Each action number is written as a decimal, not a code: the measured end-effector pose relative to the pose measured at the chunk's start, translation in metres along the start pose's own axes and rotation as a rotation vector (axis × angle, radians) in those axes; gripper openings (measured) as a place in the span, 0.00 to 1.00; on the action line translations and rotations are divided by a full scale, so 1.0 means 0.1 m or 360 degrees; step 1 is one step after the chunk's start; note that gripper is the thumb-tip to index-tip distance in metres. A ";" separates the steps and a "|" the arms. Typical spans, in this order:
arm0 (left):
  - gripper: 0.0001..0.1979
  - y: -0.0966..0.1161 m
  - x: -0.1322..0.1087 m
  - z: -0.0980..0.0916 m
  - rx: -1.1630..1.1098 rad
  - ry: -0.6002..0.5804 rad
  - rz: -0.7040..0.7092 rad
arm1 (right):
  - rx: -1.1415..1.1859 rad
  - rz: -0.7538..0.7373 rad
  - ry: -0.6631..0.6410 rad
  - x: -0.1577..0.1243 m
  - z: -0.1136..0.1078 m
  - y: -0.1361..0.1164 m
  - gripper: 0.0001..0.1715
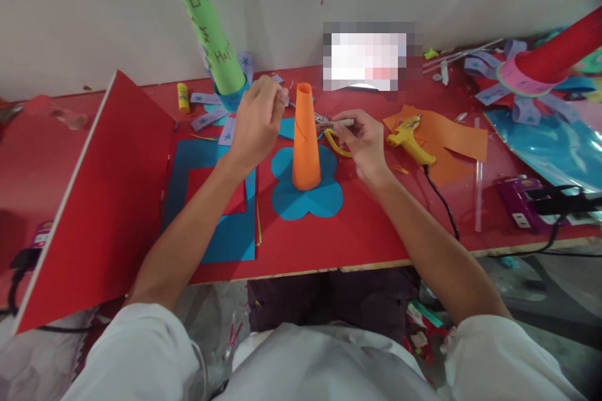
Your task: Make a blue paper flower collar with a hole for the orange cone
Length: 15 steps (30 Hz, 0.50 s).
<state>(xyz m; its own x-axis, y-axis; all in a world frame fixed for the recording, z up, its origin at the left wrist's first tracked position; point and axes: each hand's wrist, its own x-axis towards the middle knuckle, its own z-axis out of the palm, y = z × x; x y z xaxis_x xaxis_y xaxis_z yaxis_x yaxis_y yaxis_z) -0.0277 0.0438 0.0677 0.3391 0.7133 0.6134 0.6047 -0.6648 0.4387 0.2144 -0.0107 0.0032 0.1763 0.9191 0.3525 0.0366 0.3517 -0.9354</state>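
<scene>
Red tabletop (301, 250) | orange cone (306, 144) upright | left fingers (276, 98): can't tell | right fingers (363, 119) pinch pale stick (345, 122)

Open tabletop (362, 238) at near edge, orange cone (306, 144) blocking centre, red panel (108, 200) walling left

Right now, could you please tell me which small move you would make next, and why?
I'd probably steady the orange cone with the left hand: it stands upright on the blue paper flower, neither hand appears to touch it, and the right hand holds a slim pale thing close by.
</scene>
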 end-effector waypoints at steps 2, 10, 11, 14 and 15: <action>0.29 0.04 0.03 -0.01 -0.0299 0.0129 -0.0040 | 0.0065 0.0009 0.0084 0.03 -0.03 0.04 0.23; 0.25 0.53 0.01 -0.13 -0.1079 -0.0095 -0.0032 | 0.0130 0.0134 0.0152 0.12 -0.17 0.17 0.31; 0.25 0.59 -0.01 -0.14 -0.1068 -0.0121 -0.0013 | 0.0127 0.0153 0.0139 0.12 -0.18 0.18 0.33; 0.29 0.72 -0.05 -0.13 -0.0970 -0.0225 -0.0055 | 0.0165 0.0216 0.0130 0.12 -0.17 0.20 0.35; 0.29 0.74 -0.07 -0.11 -0.0914 -0.0260 -0.0080 | 0.0194 0.0238 0.0135 0.12 -0.17 0.21 0.35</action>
<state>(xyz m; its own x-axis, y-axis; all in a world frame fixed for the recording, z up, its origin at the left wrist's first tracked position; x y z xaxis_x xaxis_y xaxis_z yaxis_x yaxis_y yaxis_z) 0.0072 -0.0128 0.1031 0.4540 0.7418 0.4937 0.1518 -0.6103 0.7775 0.2335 0.0046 -0.0129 0.2530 0.9463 0.2014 -0.1144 0.2360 -0.9650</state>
